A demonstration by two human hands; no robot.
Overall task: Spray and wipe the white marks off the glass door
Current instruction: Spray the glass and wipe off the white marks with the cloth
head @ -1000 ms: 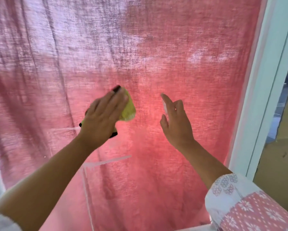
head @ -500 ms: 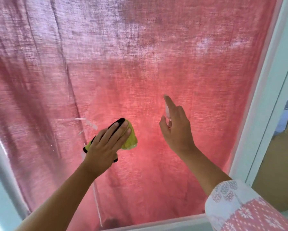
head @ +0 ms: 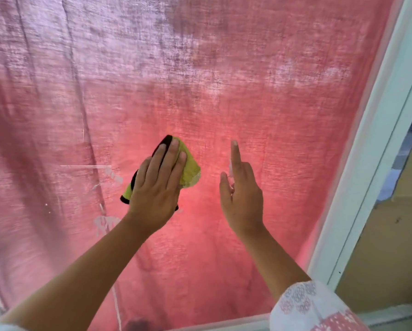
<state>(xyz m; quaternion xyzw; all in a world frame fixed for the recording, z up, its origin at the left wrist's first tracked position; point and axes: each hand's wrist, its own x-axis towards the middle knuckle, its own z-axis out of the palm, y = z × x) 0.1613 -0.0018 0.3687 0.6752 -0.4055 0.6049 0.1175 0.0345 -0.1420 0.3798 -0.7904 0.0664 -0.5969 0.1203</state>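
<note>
Presently the yellow cloth (head: 188,164) is pressed flat on the glass door (head: 260,103) by the straight fingers of the left hand (head: 156,187). The white marks (head: 112,174) lie just left of it and lower, so this hand is nearer. A small sprayer (head: 230,167), mostly hidden, is gripped by the right hand (head: 242,197).

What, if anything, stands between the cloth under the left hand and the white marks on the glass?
Nothing visible. The left hand presses the cloth flat on the glass door; the white marks lie just left of it on bare glass. The right hand, holding a spray bottle, is on the other side.
</note>
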